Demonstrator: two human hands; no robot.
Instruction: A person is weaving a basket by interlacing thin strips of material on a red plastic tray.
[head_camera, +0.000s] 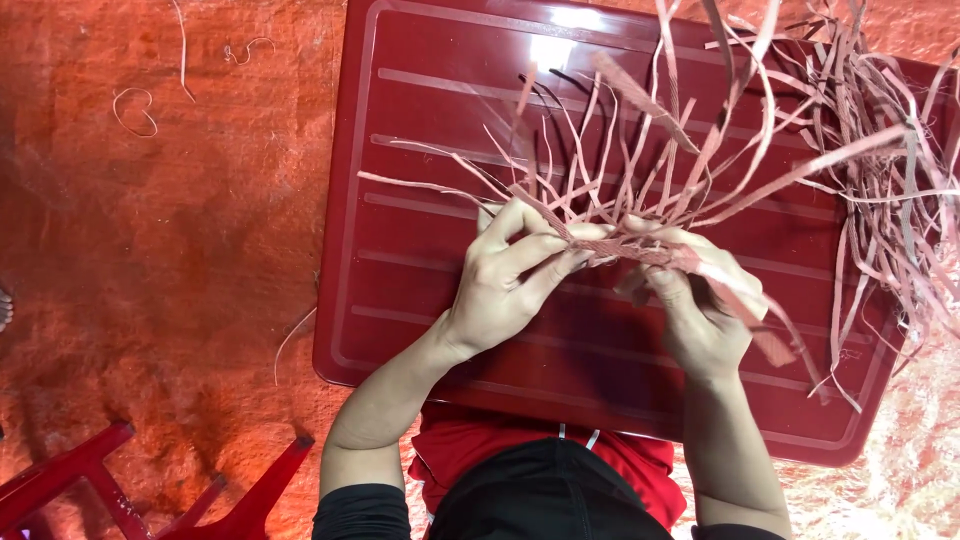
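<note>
There are no packages, labels, signs or screens to see here. No box, bag or wrapper shows anywhere, and nothing has a sticker or a tag on it. No board hangs in view, and no phone or other glowing screen turns up. The far right edge is crowded and a bit blurry, so something very small may be hidden there, but nothing of this kind can be made out.
</note>
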